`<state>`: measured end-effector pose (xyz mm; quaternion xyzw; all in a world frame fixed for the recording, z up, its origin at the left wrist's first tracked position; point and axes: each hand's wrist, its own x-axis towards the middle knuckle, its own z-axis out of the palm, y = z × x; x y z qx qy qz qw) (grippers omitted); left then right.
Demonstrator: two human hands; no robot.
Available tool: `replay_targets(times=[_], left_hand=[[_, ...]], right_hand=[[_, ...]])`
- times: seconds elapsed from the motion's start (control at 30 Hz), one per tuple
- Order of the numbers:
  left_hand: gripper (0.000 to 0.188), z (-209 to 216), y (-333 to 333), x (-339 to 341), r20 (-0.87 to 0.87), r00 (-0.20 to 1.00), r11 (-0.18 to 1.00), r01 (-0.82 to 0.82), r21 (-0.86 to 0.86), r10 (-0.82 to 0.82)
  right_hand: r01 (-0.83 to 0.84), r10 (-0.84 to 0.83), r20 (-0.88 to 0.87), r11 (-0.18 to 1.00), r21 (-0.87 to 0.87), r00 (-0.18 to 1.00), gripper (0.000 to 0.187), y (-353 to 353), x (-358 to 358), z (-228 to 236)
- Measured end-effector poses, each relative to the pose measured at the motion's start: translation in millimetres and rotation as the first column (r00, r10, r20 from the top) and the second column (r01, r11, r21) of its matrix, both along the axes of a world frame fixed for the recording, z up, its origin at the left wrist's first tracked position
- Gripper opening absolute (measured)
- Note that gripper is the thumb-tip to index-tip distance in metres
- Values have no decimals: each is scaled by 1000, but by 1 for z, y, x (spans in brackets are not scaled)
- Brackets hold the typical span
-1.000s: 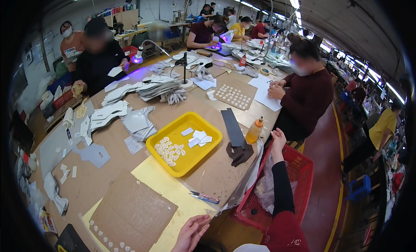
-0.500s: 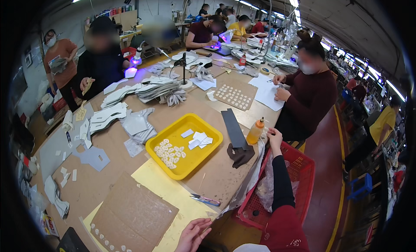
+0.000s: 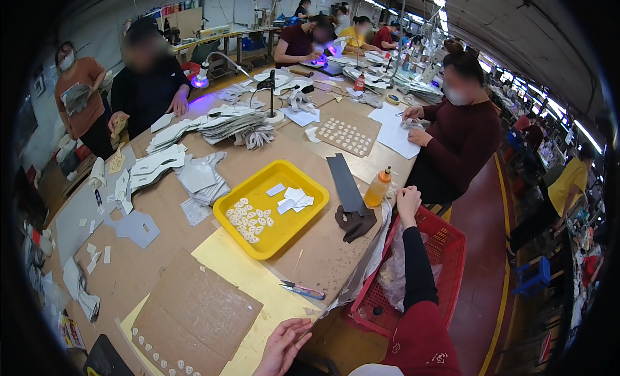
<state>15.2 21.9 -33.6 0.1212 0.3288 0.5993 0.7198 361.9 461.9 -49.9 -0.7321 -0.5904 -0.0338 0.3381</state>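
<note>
At the near edge of the table point(image 3: 326, 253): left hand point(image 3: 285, 342), fingers loosely bent and a little spread, nothing seen in it, much as a second ago. Brown board point(image 3: 194, 305), small pale pieces point(image 3: 148, 347) in a row along its nearest edge. Snips point(image 3: 302, 289), lying just beyond the left hand.

Red basket point(image 3: 452, 263), beside the table: crumpled plastic bag point(image 3: 391, 279) inside.

Right hand point(image 3: 408, 202), above the basket's far end: fingers loosely extended a second ago, now curled together; whether they pinch anything, I cannot tell. By my reading, this leaves the pieces unhandled for now.

Bottle point(image 3: 377, 188), just beside that hand, near the table's edge: amber liquid.

Yellow tray point(image 3: 284, 226): pale pieces at left, white cards point(image 3: 294, 200) at right.

Farther off: second board point(image 3: 369, 126), rows of similar pieces.
</note>
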Motion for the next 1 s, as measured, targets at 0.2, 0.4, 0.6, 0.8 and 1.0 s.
replay_targets(times=[0.2, 0.4, 0.6, 0.8, 1.0], left_hand=[[39, -1, 2, 2, -12, 1000, 1000, 10, 1, -10], [39, 1, 4, 4, 2, 999, 999, 35, 40, -35], [46, 20, 4, -2, 47, 994, 993, 94, 69, -97], [54, 37, -14, -3, -191, 955, 809, 292, 509, -225], [44, 73, -80, -62, -308, 951, 764, 209, 610, -13]], right_hand=[[3, -2, 30, 1000, -29, 1000, 31, 14, 18, 2], [-63, 79, -89, 982, 176, 993, 24, 26, 37, 10], [-197, 496, -403, 784, 588, 769, 39, -65, -65, 68], [-574, 764, 80, 405, 712, 640, 44, -184, -133, 101], [-985, 916, 369, 116, 130, 156, 42, -293, -250, 90]])
